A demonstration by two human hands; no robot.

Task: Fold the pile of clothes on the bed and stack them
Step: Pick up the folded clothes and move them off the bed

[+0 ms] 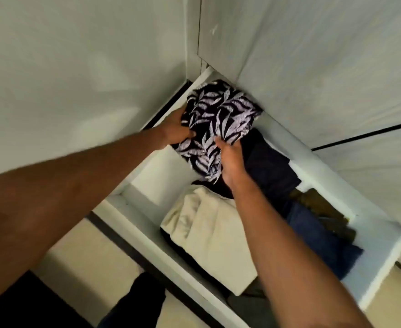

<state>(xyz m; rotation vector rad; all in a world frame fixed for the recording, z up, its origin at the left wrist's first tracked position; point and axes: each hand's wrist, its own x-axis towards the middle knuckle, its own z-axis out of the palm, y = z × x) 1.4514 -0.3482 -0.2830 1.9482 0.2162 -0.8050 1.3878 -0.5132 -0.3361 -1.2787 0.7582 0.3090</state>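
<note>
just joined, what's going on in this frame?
A person is holding a folded black leaf-print garment with both hands: the left hand grips its left edge and the right hand grips its near edge. They hold it at the back corner of a white wardrobe compartment. A folded cream garment and dark blue clothes already lie in there. It is unclear whether the printed piece is resting on anything.
</note>
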